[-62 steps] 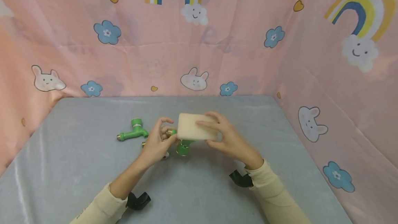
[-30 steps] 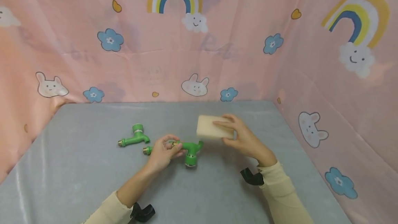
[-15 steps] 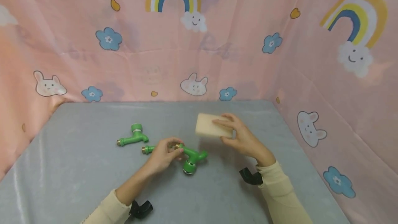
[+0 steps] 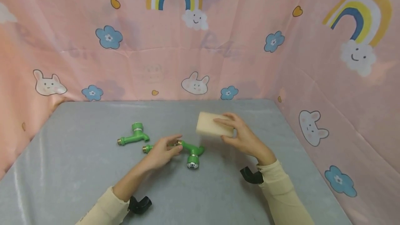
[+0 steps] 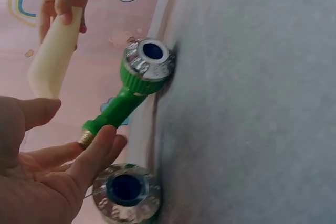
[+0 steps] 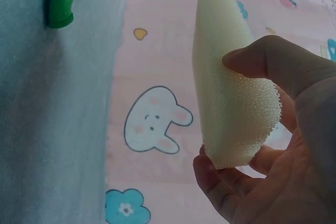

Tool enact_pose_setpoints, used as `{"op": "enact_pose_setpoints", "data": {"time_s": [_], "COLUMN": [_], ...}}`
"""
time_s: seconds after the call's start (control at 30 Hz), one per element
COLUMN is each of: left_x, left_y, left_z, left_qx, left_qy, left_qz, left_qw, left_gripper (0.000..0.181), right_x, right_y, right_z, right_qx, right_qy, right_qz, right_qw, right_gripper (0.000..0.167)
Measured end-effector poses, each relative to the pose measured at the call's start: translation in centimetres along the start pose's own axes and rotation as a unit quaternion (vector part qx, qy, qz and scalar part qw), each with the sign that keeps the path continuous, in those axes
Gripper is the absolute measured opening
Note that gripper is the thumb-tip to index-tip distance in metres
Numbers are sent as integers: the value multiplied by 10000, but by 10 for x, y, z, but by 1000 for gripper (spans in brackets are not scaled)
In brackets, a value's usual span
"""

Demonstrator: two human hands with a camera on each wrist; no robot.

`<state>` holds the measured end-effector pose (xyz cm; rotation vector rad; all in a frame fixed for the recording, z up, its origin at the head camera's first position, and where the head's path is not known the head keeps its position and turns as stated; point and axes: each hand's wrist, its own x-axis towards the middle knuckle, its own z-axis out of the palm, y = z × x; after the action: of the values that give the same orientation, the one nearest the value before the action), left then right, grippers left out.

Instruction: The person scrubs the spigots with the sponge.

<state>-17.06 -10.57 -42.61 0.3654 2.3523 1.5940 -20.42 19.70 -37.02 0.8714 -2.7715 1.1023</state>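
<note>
In the head view my right hand (image 4: 242, 134) grips a cream sponge (image 4: 210, 124) above the table, thumb on one side and fingers on the other. The right wrist view shows the porous sponge (image 6: 231, 93) pinched near its end. My left hand (image 4: 164, 152) has its fingers stretched out beside the brass threaded end of a green tap (image 4: 189, 148), which lies with its chrome-capped knob toward me. In the left wrist view, the thumb stands apart from the tap (image 5: 123, 103). A second green tap (image 4: 147, 148) is mostly hidden behind the left hand.
A third green tap (image 4: 134, 136) lies farther left on the grey cloth-covered table (image 4: 78, 162). Pink patterned curtains (image 4: 237, 65) enclose the back and sides. Black curved pieces (image 4: 140, 205) stick out by both sleeves.
The sponge has moved right, away from the tap. The left hand turned the tap, lowered it and loosened its fingers from it. The right hand has barely moved in the last half second.
</note>
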Motion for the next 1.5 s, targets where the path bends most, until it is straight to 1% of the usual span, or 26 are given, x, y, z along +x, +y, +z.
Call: {"op": "enact_pose_setpoints", "data": {"time_s": [0.07,0.13,0.2,0.3,0.5,0.6,0.7,0.77,0.97,1.1,1.17,1.23,1.33,1.37,1.43,1.5], "left_x": [-2,-3,-3,-5,-9,-11,-13,-15,-17,-17,-17,-17,-18,-18,-17,-17], "left_y": [1,2,3,5,9,8,7,5,-3,-4,-4,-3,-5,-6,-10,-13], "left_z": [-2,-5,-10,-19,-39,-50,-60,-66,-86,-94,-95,-94,-90,-88,-85,-81], "left_qx": [32,120,188,297,309,505,760,946,1408,1870,2149,2415,2804,2969,3234,3412], "left_qy": [-54,-157,-196,-229,-89,10,50,1,-320,-557,-640,-649,-599,-562,-449,-343], "left_qz": [-108,-177,-225,-90,265,344,333,302,313,288,229,125,-50,-107,-249,-397], "left_qw": [9999,9996,9994,9993,9991,9981,9965,9951,9890,9804,9743,9681,9580,9532,9449,9385], "left_gripper": [53,54,55,55,50,48,48,48,47,42,39,36,34,34,33,32], "right_x": [0,-1,-1,1,1,1,1,1,2,4,5,5,6,6,6,6], "right_y": [0,-1,-1,-2,-2,-1,0,0,-1,-1,0,0,0,0,0,0], "right_z": [1,2,3,4,5,7,9,9,12,14,15,17,19,19,20,20], "right_qx": [-1,-11,-9,-51,-125,-141,-136,-140,-173,-188,-226,-253,-264,-254,-231,-213], "right_qy": [-30,-64,-109,-125,-117,-156,-190,-200,-180,-155,-153,-160,-169,-170,-181,-196], "right_qz": [25,33,38,31,33,52,75,70,-66,-166,-213,-251,-261,-243,-197,-132], "right_qw": [10000,10000,9999,9999,9998,9998,9997,9997,9997,9996,9994,9992,9992,9992,9994,9995], "right_gripper": [55,55,55,54,55,55,55,55,55,55,55,55,55,54,54,54]}}
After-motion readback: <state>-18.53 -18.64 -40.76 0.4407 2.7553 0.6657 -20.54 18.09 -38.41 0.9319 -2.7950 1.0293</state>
